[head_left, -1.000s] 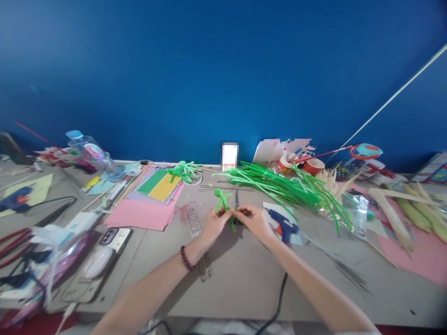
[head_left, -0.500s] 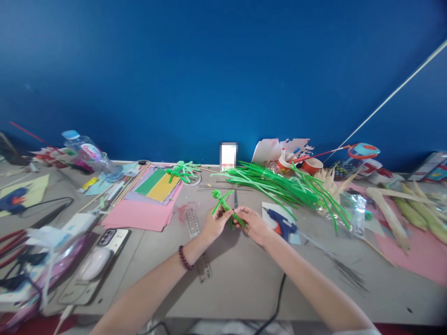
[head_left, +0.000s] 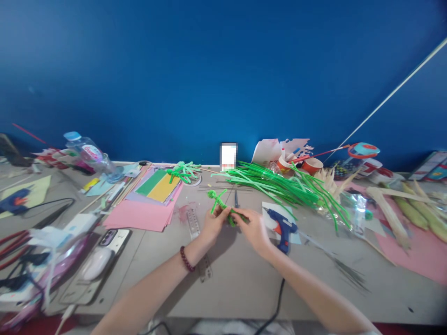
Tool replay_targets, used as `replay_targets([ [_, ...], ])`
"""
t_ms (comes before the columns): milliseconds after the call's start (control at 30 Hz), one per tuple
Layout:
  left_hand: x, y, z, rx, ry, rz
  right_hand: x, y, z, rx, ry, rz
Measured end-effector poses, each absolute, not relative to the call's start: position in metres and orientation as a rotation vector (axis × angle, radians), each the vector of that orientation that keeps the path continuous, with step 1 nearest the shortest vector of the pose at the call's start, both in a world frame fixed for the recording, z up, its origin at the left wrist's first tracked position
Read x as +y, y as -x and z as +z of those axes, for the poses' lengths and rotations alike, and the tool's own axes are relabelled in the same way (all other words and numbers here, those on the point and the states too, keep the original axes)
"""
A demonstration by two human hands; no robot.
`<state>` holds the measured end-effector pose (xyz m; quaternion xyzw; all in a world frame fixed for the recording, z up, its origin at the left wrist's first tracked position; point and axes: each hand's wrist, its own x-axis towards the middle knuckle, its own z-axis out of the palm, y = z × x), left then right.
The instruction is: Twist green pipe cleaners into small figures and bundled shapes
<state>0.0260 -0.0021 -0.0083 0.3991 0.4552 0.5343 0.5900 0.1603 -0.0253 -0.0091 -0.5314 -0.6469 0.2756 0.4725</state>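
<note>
Green figure [head_left: 221,203] in both hands [head_left: 213,227] [head_left: 254,230], pens [head_left: 283,153] in orange cup [head_left: 285,165] beyond

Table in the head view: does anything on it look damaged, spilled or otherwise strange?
Yes, two things: a reddish smear on the tabletop beside the clear ruler, possibly a stain; and the pale sheet behind the paper cups, whose ragged edge looks torn.

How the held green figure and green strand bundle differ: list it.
The green figure is twisted, with limbs; the green strand bundle is mostly long, loose lengths. The figure is smaller, held by the left hand and right hand; the bundle lies on the table. Both are green.
</note>
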Motion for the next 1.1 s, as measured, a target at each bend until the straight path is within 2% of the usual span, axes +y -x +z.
replay_targets([
  [167,0.001,-0.023,-0.010,1.113,-1.159,1.170,-0.016,-0.167,-0.012,-1.507,1.366,0.842],
  [467,0.011,-0.016,-0.017,0.827,-1.153,1.092,-0.011,-0.174,-0.002,-1.500,1.384,0.634],
  [833,0.014,-0.013,-0.023,0.906,-1.411,1.167,-0.018,-0.169,0.006,-1.611,1.282,0.647],
  [1100,0.006,-0.016,-0.008,1.122,-1.423,1.290,-0.014,-0.167,-0.007,-1.429,1.318,0.921],
])
